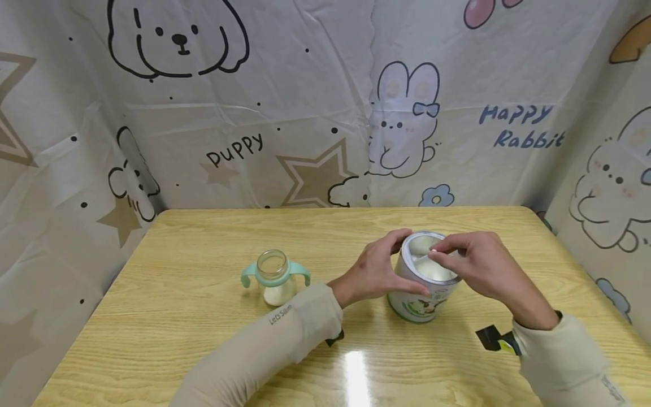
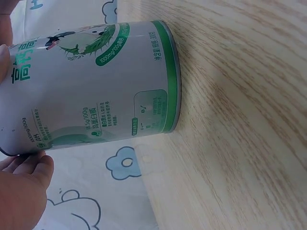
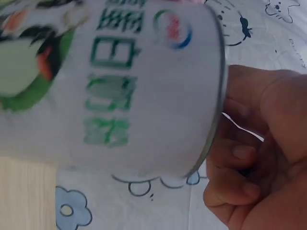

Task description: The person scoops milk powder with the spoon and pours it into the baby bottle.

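A white and green milk powder can [image 1: 417,302] stands upright and uncovered on the table, pale powder [image 1: 433,270] showing inside it. My left hand [image 1: 373,272] grips the can's near left side, thumb along the front and fingers round the back; the left wrist view shows the fingers against the can [image 2: 91,91] near its top. Over the rim, my right hand [image 1: 475,264] pinches the thin white handle of a scoop [image 1: 421,258] between thumb and forefinger. The scoop's bowl is hidden. In the right wrist view, that hand's other fingers [image 3: 230,184] curl beside the rim.
Left of the can, a clear baby bottle [image 1: 277,294] with a mint green two-handled collar stands open-topped, with white powder at its bottom. The wooden table [image 1: 203,350] ends at a cartoon-printed cloth [image 1: 315,113] behind. Dark straps [image 1: 490,338] show at both wrists.
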`<action>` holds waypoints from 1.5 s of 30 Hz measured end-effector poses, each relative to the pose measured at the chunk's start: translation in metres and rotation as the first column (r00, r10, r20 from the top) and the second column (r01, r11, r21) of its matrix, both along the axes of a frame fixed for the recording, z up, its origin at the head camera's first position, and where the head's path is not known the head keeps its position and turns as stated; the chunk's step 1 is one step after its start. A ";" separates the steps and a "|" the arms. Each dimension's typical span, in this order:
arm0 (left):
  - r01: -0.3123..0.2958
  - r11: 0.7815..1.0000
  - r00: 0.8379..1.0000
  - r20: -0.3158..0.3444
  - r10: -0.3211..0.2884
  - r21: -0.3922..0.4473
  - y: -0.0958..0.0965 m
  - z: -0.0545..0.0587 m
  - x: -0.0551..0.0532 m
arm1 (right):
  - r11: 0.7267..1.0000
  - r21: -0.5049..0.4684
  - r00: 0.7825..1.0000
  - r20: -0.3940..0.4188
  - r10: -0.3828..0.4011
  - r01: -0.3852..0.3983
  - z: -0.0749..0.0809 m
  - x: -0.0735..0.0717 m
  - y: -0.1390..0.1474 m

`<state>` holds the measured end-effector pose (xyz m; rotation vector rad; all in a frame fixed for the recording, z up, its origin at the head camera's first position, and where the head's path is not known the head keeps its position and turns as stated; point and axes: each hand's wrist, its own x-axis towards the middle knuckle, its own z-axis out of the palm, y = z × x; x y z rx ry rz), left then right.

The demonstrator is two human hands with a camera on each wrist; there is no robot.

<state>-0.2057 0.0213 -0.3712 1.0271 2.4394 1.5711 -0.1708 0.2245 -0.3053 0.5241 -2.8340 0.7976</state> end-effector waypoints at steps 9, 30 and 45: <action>-0.016 1.000 0.999 0.043 0.017 -0.013 0.001 -0.002 0.001 | 0.989 0.028 0.986 0.079 0.145 -0.147 0.003 -0.002 -0.003; -0.012 1.000 0.999 0.039 0.012 -0.003 0.001 0.000 0.001 | 0.887 -0.339 0.929 0.304 -0.211 0.313 -0.007 -0.009 0.053; -0.001 1.000 0.999 0.038 0.000 0.012 -0.001 0.000 0.000 | 0.741 -0.601 0.933 0.346 -0.098 0.300 -0.019 -0.011 0.063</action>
